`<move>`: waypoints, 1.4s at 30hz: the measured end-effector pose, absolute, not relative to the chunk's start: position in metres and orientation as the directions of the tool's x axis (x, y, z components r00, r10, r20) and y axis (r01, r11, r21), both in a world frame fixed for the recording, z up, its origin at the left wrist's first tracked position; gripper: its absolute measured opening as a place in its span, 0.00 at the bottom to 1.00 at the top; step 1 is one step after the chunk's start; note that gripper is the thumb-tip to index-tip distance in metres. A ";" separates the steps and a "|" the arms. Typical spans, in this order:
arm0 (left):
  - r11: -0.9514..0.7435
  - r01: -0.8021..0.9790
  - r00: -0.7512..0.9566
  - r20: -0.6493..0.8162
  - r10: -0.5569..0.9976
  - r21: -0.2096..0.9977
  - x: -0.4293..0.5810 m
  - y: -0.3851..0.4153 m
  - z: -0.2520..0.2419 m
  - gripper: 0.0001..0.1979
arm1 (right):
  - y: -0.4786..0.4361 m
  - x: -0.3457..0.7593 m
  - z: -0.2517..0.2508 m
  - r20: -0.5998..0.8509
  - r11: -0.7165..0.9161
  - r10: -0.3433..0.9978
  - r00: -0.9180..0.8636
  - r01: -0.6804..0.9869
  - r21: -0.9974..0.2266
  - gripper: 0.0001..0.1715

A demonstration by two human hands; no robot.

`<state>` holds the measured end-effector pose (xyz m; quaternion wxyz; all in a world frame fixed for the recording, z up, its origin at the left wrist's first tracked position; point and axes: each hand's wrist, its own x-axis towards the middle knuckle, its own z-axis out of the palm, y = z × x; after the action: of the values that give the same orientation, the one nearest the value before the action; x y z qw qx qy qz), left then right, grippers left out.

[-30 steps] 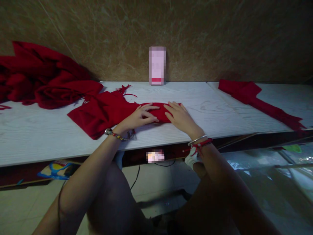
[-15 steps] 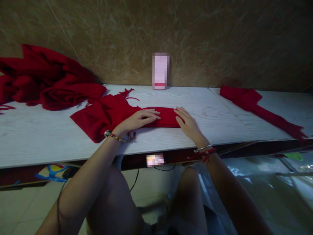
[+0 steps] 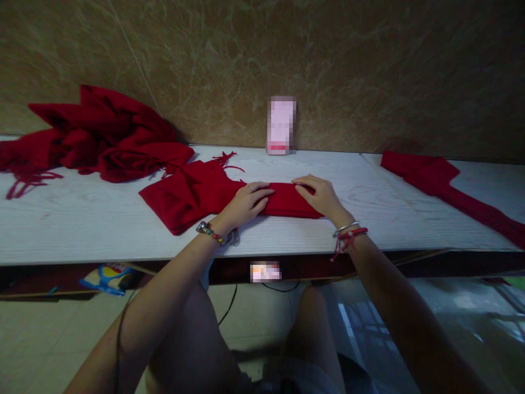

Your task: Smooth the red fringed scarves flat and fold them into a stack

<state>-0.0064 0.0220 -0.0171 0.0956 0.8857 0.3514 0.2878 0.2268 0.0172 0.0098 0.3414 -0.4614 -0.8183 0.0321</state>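
Observation:
A red fringed scarf [image 3: 192,191] lies across the white wood-grain tabletop, its right part folded into a narrow flat strip and its left part loosely spread. My left hand [image 3: 245,205] rests open on the strip's middle, fingers stretched to the right. At the strip's right end is my right hand [image 3: 320,196], its thumb and fingertips drawn together at the far edge of the cloth. The underside of that edge is hidden.
A heap of red fringed cloth [image 3: 118,137] lies at the back left. Another red scarf [image 3: 430,175] lies at the right. A blurred pink box-like item [image 3: 281,126] stands against the marbled wall. Below the tabletop [image 3: 82,230], a blue packet [image 3: 109,278] sits on a shelf.
My right hand has gone from lying flat on the strip's end to bringing thumb and fingers together at its far edge. My left hand stays on the strip. The view has shifted slightly.

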 end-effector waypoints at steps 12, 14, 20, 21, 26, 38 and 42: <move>-0.710 0.630 0.587 0.405 0.701 0.315 -0.006 0.017 -0.016 0.20 | 0.008 0.234 0.001 0.477 0.628 0.760 -0.440 0.684 -0.370 0.17; -0.678 0.670 0.585 0.348 0.733 0.303 -0.005 0.014 -0.014 0.22 | 0.008 0.234 0.001 0.422 0.618 0.775 -0.471 0.702 -0.353 0.18; -0.635 0.722 0.609 0.182 0.772 0.274 -0.005 0.006 -0.006 0.25 | 0.014 0.240 -0.002 0.372 0.581 0.807 -0.458 0.726 -0.368 0.24; -0.633 0.724 0.609 0.176 0.773 0.275 -0.006 0.005 -0.006 0.25 | 0.014 0.242 -0.002 0.376 0.577 0.810 -0.450 0.725 -0.376 0.25; -0.615 0.733 0.584 0.194 0.788 0.290 -0.008 0.003 -0.008 0.25 | 0.013 0.246 0.001 0.470 0.530 0.818 -0.333 0.753 -0.389 0.29; -0.592 0.763 0.560 0.194 0.806 0.258 0.000 0.002 -0.005 0.25 | -0.002 0.232 0.007 0.247 0.563 0.826 -0.507 0.764 -0.315 0.24; -0.585 0.771 0.564 0.157 0.811 0.250 -0.003 0.001 -0.003 0.26 | -0.003 0.236 0.002 0.182 0.523 0.852 -0.490 0.799 -0.296 0.27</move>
<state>-0.0025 0.0010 -0.0031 0.0768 0.8810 0.4490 0.1281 0.2365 -0.0030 0.0025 0.1541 -0.4807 -0.8589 0.0864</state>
